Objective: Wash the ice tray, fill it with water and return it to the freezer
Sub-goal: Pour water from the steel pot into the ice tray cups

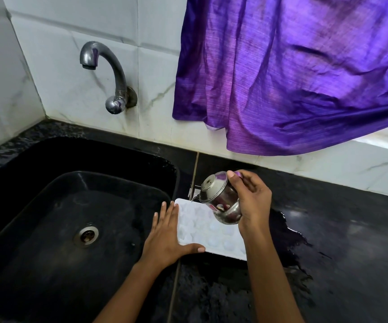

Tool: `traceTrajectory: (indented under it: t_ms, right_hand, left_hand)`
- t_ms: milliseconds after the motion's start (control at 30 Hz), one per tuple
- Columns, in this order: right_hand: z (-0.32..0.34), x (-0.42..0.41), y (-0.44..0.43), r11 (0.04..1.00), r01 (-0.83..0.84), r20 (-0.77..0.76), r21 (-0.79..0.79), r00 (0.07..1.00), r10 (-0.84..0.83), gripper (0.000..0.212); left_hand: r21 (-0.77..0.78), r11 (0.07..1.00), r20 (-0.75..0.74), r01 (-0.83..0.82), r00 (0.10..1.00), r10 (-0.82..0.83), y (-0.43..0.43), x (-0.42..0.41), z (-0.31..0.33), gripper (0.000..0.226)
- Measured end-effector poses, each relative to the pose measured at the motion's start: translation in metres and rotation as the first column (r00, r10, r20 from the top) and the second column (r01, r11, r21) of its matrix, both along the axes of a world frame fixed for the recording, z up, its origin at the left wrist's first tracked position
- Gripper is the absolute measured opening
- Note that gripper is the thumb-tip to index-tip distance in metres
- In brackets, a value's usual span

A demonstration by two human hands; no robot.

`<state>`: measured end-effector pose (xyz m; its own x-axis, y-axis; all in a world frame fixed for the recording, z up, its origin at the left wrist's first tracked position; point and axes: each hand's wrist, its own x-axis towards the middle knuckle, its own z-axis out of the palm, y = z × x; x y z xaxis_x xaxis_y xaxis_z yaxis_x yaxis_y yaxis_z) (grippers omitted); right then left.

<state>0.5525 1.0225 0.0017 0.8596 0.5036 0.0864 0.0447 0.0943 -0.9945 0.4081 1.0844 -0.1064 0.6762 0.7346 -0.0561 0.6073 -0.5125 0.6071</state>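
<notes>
Work surface: a black stone countertop (342,231) with a black sink (48,180) let into it, a wall tap (109,73) above that is not running, and a purple curtain (293,78) hanging to the right.

The white ice tray (200,231) lies flat on the countertop, just right of the sink. The left hand (167,234) rests on its left edge, fingers straight and thumb along the near rim, steadying it. The right hand (253,201) grips a small steel jug (221,201), tilted over the tray. A thin stream (194,198) runs from its spout into the far-left corner cell.

I judge the step in hand to be filling; freezer return is not yet done. A puddle (288,231) lies on the countertop just right of the tray.

Next move, as I judge it: carry the spout across the remaining cells, stop short of the rims, then lift the tray level with both hands.
</notes>
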Motion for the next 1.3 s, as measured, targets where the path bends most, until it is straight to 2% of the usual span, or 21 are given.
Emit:
traceTrajectory:
  t_ms: [500, 667, 900, 1167, 1300]
  right_hand:
    - [0.010, 0.000, 0.003, 0.999, 0.004, 0.051, 0.035, 0.999, -0.006, 0.012]
    - [0.007, -0.001, 0.002, 0.998, 0.018, -0.011, 0.066, 1.000, -0.017, 0.013]
    - [0.006, 0.003, -0.009, 0.978, 0.082, -0.252, 0.192, 0.967, -0.032, 0.011]
    - [0.005, 0.028, -0.042, 0.958, 0.206, -0.271, 0.198, 0.951, -0.149, 0.012]
    - [0.008, 0.043, -0.066, 0.947, 0.267, -0.233, 0.176, 0.946, -0.224, 0.012]
  left_hand:
    - [-0.001, 1.000, 0.002, 0.000, 1.000, 0.000, 0.000, 0.000, 0.000, 0.151]
    - [-0.009, 1.000, 0.004, 0.003, 1.000, -0.003, 0.000, -0.001, 0.000, 0.152]
    - [0.013, 1.000, -0.014, 0.002, 1.000, -0.002, -0.001, -0.001, -0.001, 0.152]
    - [0.038, 0.999, -0.056, -0.016, 0.998, 0.018, -0.001, 0.000, -0.001, 0.156]
    - [0.014, 1.000, -0.017, -0.025, 1.000, 0.025, 0.001, 0.002, -0.005, 0.159]
